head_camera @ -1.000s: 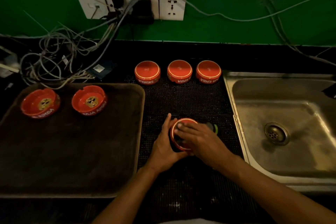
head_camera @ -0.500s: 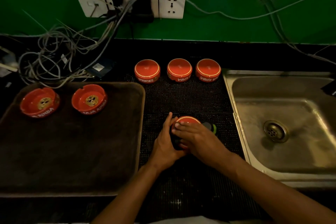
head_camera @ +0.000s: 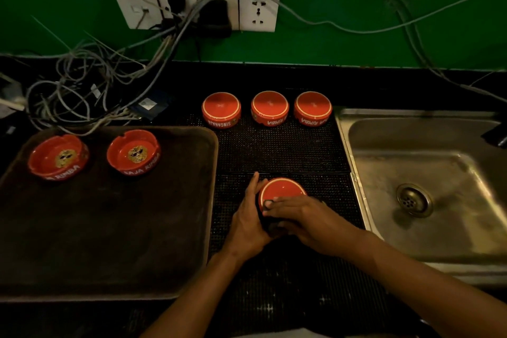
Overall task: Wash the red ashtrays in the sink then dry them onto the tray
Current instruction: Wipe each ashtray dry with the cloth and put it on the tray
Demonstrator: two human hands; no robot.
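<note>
Centre frame, on the mat, ashtray (head_camera: 282, 191) sits inverted; my left hand (head_camera: 248, 221) cups its side wall, my right hand (head_camera: 304, 218) lies flat-fingered across its base; likely glazed, heavy, slippery, chippable; grip by the walls.

White lettering runs round the red ashtrays: "SINGARAJA" upside down on the inverted one at eleven o'clock (head_camera: 221, 113), "RIMBA" on its two neighbours (head_camera: 270, 112) (head_camera: 313, 112), "RAJA RIMBA" on a tray ashtray (head_camera: 133, 152).
</note>
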